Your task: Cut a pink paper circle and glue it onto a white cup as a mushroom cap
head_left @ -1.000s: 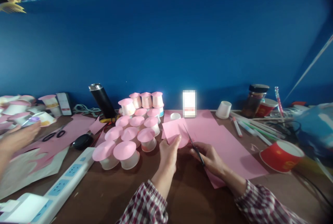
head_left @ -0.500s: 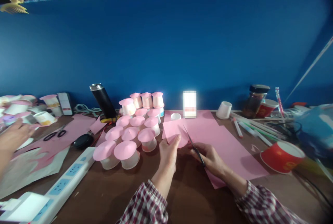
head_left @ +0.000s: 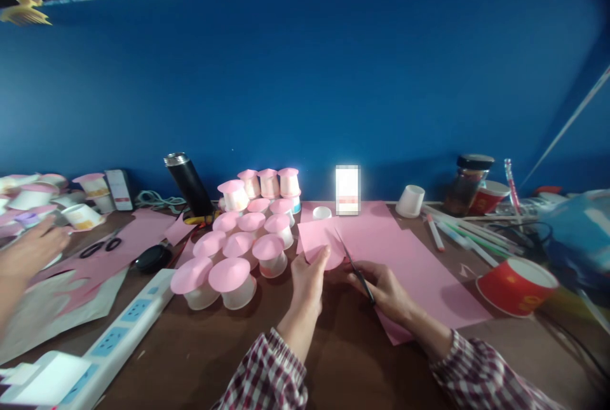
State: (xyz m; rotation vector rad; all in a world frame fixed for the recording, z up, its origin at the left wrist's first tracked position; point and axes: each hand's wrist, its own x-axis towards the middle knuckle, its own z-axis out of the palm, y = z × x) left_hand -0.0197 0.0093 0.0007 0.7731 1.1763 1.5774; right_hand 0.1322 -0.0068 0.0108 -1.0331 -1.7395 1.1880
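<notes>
**Scissors [head_left: 366, 284] at the edge of a pink paper piece [head_left: 315, 237], right of the capped cups [head_left: 238, 246]**

The left hand [head_left: 307, 283] pinches the paper piece, thumb on top, its other fingers mostly hidden underneath. The right hand [head_left: 386, 289] grips the scissors, covering most of the handles; whether the blades bite into the paper cannot be made out. A pixelated block [head_left: 348, 190] masks something behind the paper, right of the cups. Far left of the cups, another person's hand [head_left: 40, 245] is cut off by the frame, and its grasp cannot be told.

The brown bench [head_left: 343, 359] backs onto a smooth blue partition [head_left: 305, 79]. A white plastic power strip [head_left: 128, 318], left of the cups, runs out at the bottom edge.

The cups wear shallow, matte paper cones. The held piece has a straight far edge and a rounded near one. Right of the cups lie a flat pink sheet [head_left: 429, 276] and a glossy red tub [head_left: 517, 286].
</notes>
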